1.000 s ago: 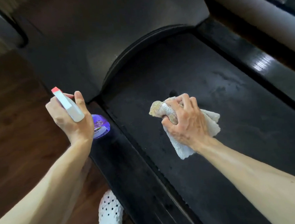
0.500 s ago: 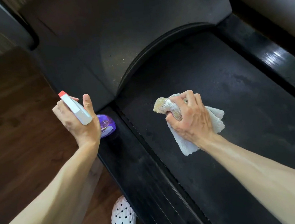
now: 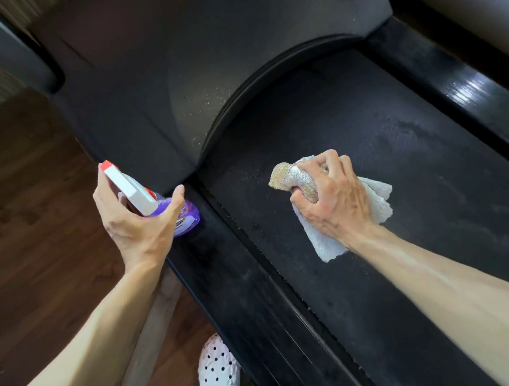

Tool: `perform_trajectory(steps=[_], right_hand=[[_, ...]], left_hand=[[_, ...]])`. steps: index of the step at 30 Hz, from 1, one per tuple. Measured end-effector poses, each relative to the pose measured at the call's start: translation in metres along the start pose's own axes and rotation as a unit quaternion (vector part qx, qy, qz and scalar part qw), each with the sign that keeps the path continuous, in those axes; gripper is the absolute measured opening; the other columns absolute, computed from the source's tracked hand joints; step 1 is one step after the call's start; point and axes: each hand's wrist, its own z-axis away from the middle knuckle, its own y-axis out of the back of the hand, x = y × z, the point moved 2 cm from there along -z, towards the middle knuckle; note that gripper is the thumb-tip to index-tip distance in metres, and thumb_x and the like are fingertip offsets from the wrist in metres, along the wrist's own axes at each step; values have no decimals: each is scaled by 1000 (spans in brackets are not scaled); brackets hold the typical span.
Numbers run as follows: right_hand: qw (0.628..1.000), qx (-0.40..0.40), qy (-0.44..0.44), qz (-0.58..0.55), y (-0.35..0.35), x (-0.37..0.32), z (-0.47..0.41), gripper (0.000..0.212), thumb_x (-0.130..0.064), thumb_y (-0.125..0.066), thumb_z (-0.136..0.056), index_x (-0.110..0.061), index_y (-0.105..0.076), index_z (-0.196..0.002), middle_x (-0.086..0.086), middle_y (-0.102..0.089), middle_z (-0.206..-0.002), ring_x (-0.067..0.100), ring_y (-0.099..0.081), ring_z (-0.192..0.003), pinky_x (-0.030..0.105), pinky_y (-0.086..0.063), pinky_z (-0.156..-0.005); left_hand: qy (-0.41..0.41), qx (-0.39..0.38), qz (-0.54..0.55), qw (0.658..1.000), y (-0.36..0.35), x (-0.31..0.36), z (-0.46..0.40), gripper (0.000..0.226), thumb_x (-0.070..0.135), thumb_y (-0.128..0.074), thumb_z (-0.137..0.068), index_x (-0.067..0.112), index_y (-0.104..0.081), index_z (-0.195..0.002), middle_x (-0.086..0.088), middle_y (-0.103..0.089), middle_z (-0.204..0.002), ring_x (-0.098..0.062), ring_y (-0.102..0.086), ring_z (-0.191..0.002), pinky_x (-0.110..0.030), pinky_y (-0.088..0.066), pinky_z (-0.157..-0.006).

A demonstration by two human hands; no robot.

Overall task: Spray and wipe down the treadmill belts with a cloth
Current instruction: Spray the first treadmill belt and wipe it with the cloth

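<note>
The cloth [image 3: 338,215] lies bunched on the treadmill belt [image 3: 388,177], near the belt's front end by the curved motor cover [image 3: 201,72]. It looks soft, light and limp: one soiled, brownish end [image 3: 289,176] pokes out past the thumb, and a white flap trails loose by the wrist. The right hand [image 3: 333,196] has its fingers curled tight round the wad, pressing it to the belt; a fistful in the middle seems the best hold, since a loose corner would fold and drag. The belt shows dull smears toward the right. The left hand [image 3: 136,222] is wrapped round the neck of a spray bottle [image 3: 153,204], purple below, white and red on top, held over the side rail [image 3: 242,289]. It looks rigid and possibly slick if wet.
</note>
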Motion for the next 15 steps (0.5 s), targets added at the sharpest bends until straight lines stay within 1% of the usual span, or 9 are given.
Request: perform_trajectory(steps=[2,5,7,9,12,13,15], right_hand=[[1000,4,0,-1,4,-2,-1,42,-48,-50,-89,-22,-65,-119,2,-49,-113,22,-45,-95,39,-51,-76],[1000,12,1,-2,12,-4,-1,42,-47,-51,-89,-21,-66,-119,3,-49,-113,22,-45,-96,39,-50,-76],[1000,17,-1,-4,19,-6,0,41,-47,-53,-89,-21,-65,-119,3,-49,-113,23,-46,-97,39,-50,-75],[1000,24,-3,-3,27,-7,2,40,-46,-54,-90,-21,-65,-119,2,-49,-113,23,-46,-97,40,-51,-75],[999,36,-11,-5,39,-5,7,41,-46,-53,-89,-21,-65,-119,3,-50,-113,23,-46,-96,38,-50,-75],[999,40,-11,-4,41,-5,9,42,-47,-51,-89,-21,-66,-119,3,-51,-114,23,-46,-96,37,-48,-76],[999,47,-20,-2,48,0,14,44,-48,-49,-89,-20,-66,-118,3,-52,-114,23,-46,-95,35,-46,-76]], left_hand=[[-5,-1,-7,1000,4,5,3,114,51,-89,-68,16,-28,-158,-2,-41,-152,-18,-47,-138,-40,-43,-113],[-23,9,-21,999,12,20,7,113,54,-84,-71,10,-26,-158,-5,-37,-158,-14,-36,-146,-34,-31,-121],[-52,16,-25,998,18,31,6,107,50,-81,-74,5,-30,-155,-10,-38,-157,-19,-37,-145,-37,-30,-121],[-110,19,-32,993,22,45,4,98,44,-78,-77,-2,-34,-153,-16,-41,-154,-26,-39,-144,-43,-32,-120],[-189,-7,-34,981,17,70,8,91,37,-73,-79,-8,-37,-149,-22,-41,-154,-31,-38,-146,-48,-31,-120],[-202,-19,-35,979,13,78,9,90,35,-71,-79,-9,-37,-149,-23,-40,-155,-31,-37,-146,-46,-28,-122],[-229,-61,-32,971,-1,96,16,88,34,-69,-79,-10,-37,-149,-24,-39,-156,-34,-37,-147,-34,-17,-126]])
